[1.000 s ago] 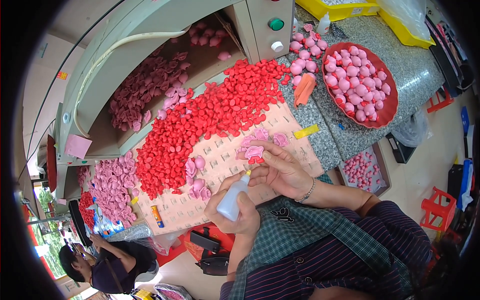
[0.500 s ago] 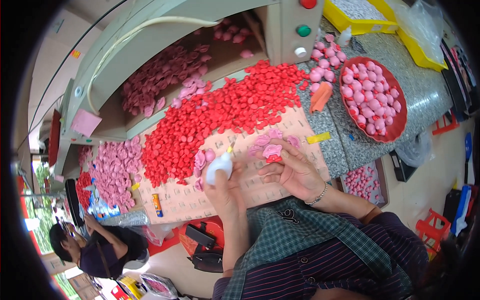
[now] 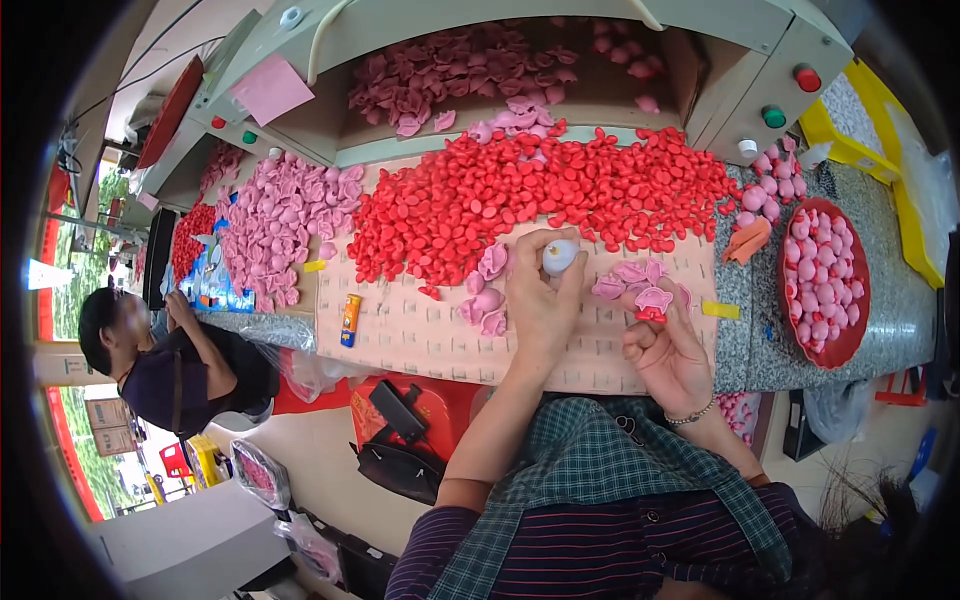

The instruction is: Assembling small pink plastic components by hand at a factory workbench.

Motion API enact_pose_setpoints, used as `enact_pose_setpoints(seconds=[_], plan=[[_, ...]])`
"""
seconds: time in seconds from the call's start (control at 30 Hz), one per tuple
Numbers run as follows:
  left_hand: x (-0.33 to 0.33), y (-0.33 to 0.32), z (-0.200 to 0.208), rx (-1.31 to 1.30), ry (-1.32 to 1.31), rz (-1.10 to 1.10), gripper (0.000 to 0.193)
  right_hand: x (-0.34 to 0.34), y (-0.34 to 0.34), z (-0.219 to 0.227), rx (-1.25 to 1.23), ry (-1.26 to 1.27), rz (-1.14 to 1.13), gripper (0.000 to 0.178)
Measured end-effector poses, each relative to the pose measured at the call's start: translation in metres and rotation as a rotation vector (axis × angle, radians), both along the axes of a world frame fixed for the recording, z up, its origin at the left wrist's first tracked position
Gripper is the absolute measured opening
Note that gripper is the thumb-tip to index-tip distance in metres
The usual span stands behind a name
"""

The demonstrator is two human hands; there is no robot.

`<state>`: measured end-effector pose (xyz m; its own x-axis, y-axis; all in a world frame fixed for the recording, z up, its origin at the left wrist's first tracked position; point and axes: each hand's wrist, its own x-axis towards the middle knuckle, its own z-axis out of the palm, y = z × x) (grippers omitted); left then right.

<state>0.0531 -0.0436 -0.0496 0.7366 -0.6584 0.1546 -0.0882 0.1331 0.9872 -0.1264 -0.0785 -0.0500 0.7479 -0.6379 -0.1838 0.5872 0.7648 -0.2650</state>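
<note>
My left hand (image 3: 545, 310) is wrapped round a small pale squeeze bottle (image 3: 560, 258), whose rounded end with a yellowish spot shows above the fingers, by the front edge of the red pieces (image 3: 480, 205). My right hand (image 3: 675, 368) pinches a pink molded piece (image 3: 654, 297) with a red piece (image 3: 650, 315) against its lower side. Behind that hand lie a few loose pink pieces (image 3: 632, 275) on the peach paper sheet (image 3: 430, 350). Further pink pieces (image 3: 486, 300) lie left of my left hand.
A grey machine housing (image 3: 740, 100) holds pink pieces inside. At right stand a red bowl (image 3: 850, 340) of pink-and-red pieces and a yellow tray (image 3: 880, 165). An orange-and-blue tube (image 3: 350, 320) lies at left. Another person (image 3: 190, 340) sits at far left.
The whole view has turned and shifted. My left hand has gone forward toward the red pile, and the bottle is now seen end-on. My right hand still holds the pink and red pieces.
</note>
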Motion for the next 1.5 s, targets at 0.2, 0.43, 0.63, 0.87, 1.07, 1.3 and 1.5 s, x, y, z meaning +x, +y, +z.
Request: enact_pose_setpoints(seconds=[0.2,0.43,0.63,0.87,1.07,1.3,1.5], plan=[[-0.007,0.008,0.022,0.218,-0.154,-0.009,0.046,0.001,-0.003,-0.003,0.012,0.009,0.002,0.040],[-0.003,0.070,0.018,0.294,-0.938,0.353,0.055,-0.001,-0.005,-0.008,0.011,-0.003,0.007,0.043],[0.007,0.097,0.004,0.540,-0.898,0.335,0.038,0.006,-0.002,-0.003,-0.004,0.046,0.052,0.044],[0.004,0.090,0.023,0.690,-0.878,0.187,0.026,0.003,0.001,-0.003,-0.010,0.085,0.068,0.045],[-0.015,0.079,0.026,0.384,-0.009,-0.069,0.018,0.003,0.003,-0.001,-0.035,0.058,0.074,0.046],[-0.014,0.097,0.015,0.519,-0.628,0.092,0.028,0.001,0.001,-0.001,-0.013,0.048,0.065,0.045],[0.002,0.099,0.023,0.436,-0.817,-0.033,0.033,0.005,0.007,0.000,-0.003,0.004,0.110,0.045]])
